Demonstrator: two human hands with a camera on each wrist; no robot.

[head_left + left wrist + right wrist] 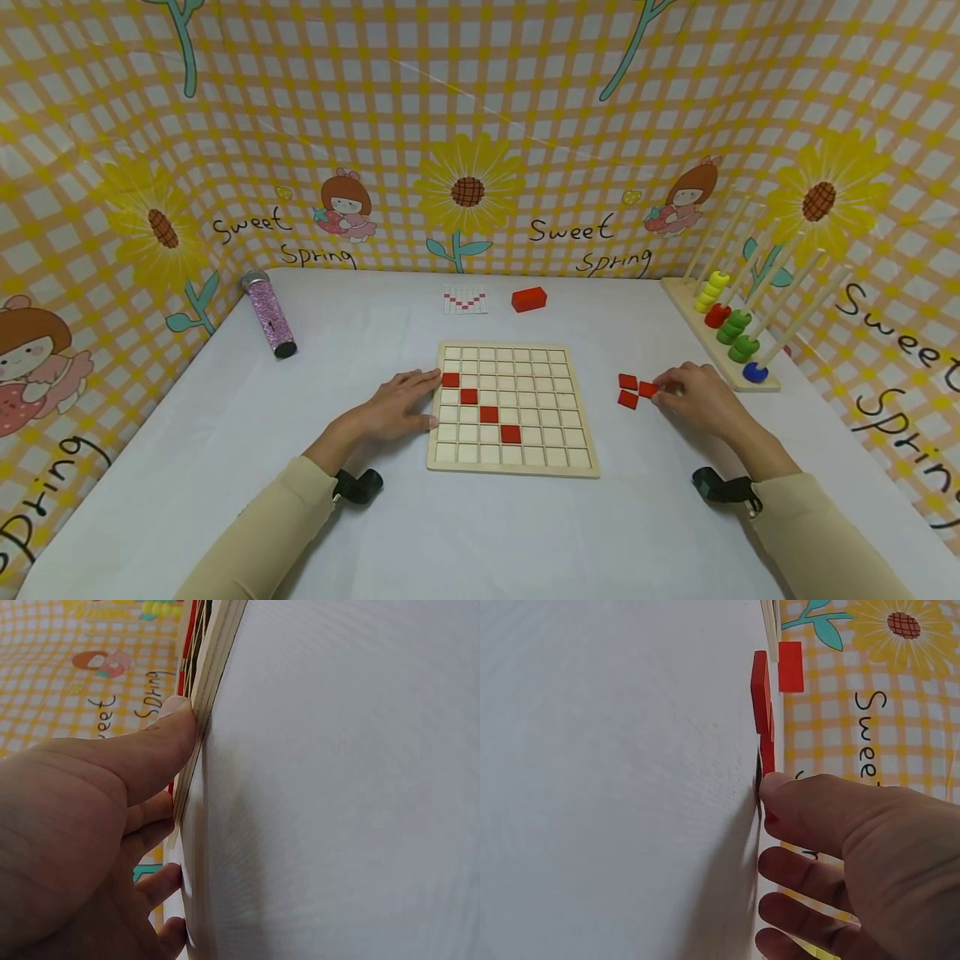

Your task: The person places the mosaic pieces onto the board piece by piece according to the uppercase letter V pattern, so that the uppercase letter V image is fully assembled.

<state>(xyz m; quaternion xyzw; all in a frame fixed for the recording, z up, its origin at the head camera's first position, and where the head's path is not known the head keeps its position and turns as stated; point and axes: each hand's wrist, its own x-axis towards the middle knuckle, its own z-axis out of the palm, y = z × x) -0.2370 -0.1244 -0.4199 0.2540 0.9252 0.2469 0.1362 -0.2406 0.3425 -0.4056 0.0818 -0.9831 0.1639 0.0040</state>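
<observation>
A square wooden grid board (517, 472) lies on the table, with several red square tiles (489, 414) in a descending diagonal from its left side. My left hand (390, 406) rests flat at the board's left edge; in the left wrist view its thumb (169, 739) touches the board's side. Right of the board, my right hand (697, 402) pinches a red tile (648, 389) between thumb and fingertips, the tile tipped slightly off the table in the right wrist view. Two more loose red tiles (627, 400) lie just left of it.
Behind the board are a small pattern card (465, 300) with red squares and a red block (529, 300). A pink glittery microphone (272, 317) lies at the left. A wooden peg stand (738, 371) with coloured beads stands at the right. Patterned cloth surrounds the table.
</observation>
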